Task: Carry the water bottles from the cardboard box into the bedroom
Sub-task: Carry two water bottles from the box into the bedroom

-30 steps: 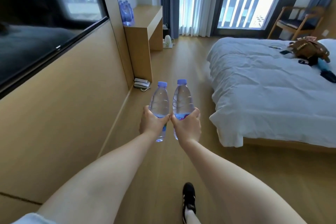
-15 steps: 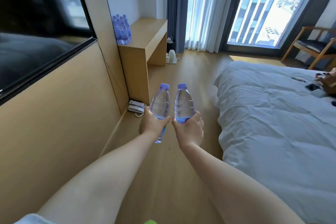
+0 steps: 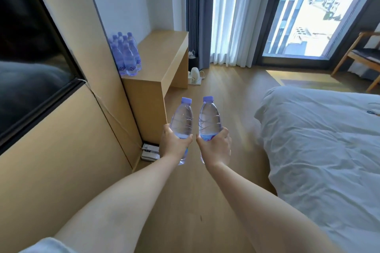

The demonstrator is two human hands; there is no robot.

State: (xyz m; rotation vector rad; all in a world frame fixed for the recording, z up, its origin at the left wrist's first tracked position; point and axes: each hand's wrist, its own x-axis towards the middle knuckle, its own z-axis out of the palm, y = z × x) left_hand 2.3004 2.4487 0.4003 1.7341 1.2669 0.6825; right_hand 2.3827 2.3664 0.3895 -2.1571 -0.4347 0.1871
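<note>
Head view: the left hand grips one bottle, the right hand grips another bottle, both upright short of the desk. That desk, with its stored bottles, has drawn nearer, so set-down seems close.

Bare wooden floor runs up the frame's centre, hemmed by a desk at left and bed at right.
</note>
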